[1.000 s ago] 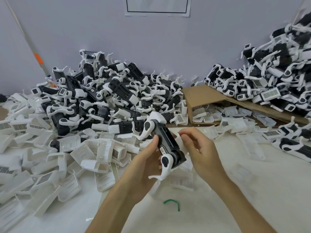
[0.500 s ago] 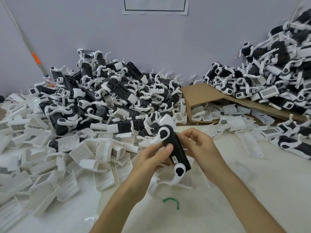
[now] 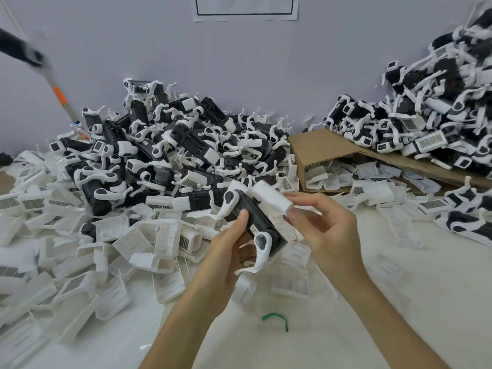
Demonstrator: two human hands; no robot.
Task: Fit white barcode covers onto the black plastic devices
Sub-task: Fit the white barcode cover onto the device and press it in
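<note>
Dark object [image 3: 21, 53] blurred, wall sheet [image 3: 246, 8] cropped, device [image 3: 262, 217] label unreadable

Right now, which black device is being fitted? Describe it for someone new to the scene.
Find the big pile of black-and-white devices against the wall, left of the cardboard box. In front of it, the black device is the only one held in hands: the left hand grips it and the right hand pinches a white cover at its far end.
</note>
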